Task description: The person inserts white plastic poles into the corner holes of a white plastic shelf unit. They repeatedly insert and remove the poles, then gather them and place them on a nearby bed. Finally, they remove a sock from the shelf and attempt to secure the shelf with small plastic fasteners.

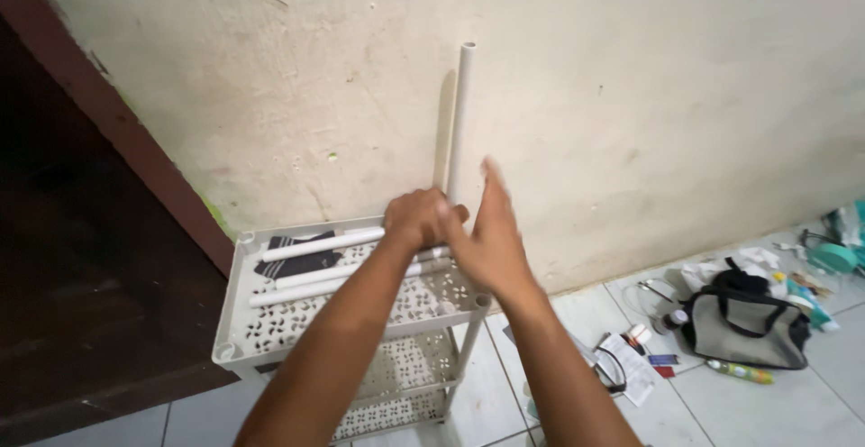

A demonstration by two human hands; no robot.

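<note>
Two bare forearms rise from the six o'clock edge, with no sleeves, watch, bracelet or rings to be seen. The left hand is seen from the back, its knuckles rounded. The right hand is also seen from the back, slightly blurred, its fingers long and close together, pointing toward twelve o'clock.

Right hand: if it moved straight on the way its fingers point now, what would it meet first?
The right hand points up and slightly left, beside the upright white tube. It would probably brush that tube first, then the cream wall behind it; depth is hard to judge.
</note>
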